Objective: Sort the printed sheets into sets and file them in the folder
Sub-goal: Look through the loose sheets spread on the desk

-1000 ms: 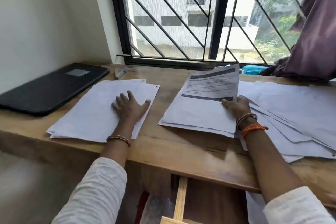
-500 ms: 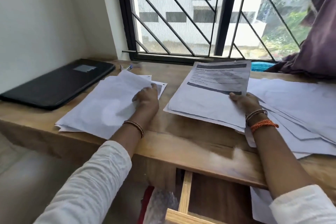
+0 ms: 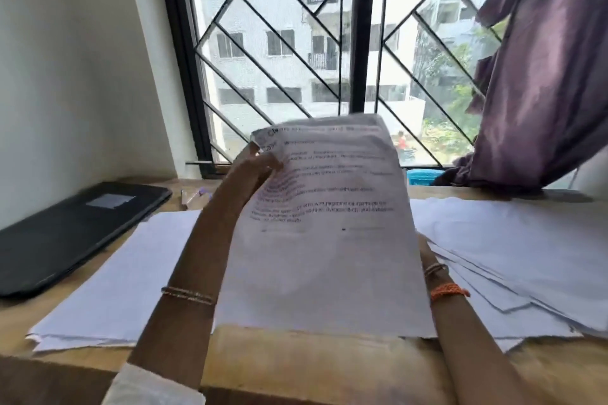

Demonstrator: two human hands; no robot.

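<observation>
Head view: a printed sheet (image 3: 324,230) is held up close to the camera, in front of the window (image 3: 296,52). Lines of dark print run across its upper half, with a bolder heading along the top edge, but the writing is blurred and none of it can be read. The sheet is pinched at its upper left corner by the fingers of the left hand (image 3: 255,168), which are curled round the paper's edge. The right hand is hidden behind the sheet; only its wrist, with a thin bangle and an orange band (image 3: 447,291), is seen at the lower right edge, so whether it grips the paper cannot be told.

A wooden surface (image 3: 312,358) lies below. On its left side a stack of white sheets (image 3: 121,276) is laid flat, blank side up, and a wider, fanned spread of white sheets (image 3: 526,256) is laid on the right. A black folder (image 3: 72,230) with a pale, unreadable label on its cover rests at the far left, just beside the left stack. A small pen-like object (image 3: 192,197) is seen near the wall, behind the left arm; it is too blurred to be named with certainty.

A white wall (image 3: 72,59) stands at the left. The window is fitted with a black diagonal grille, and a pale apartment block and green trees are seen through it. A purple curtain (image 3: 543,76) is bunched at the right, and a blue item (image 3: 424,176) is partly seen on the sill.
</observation>
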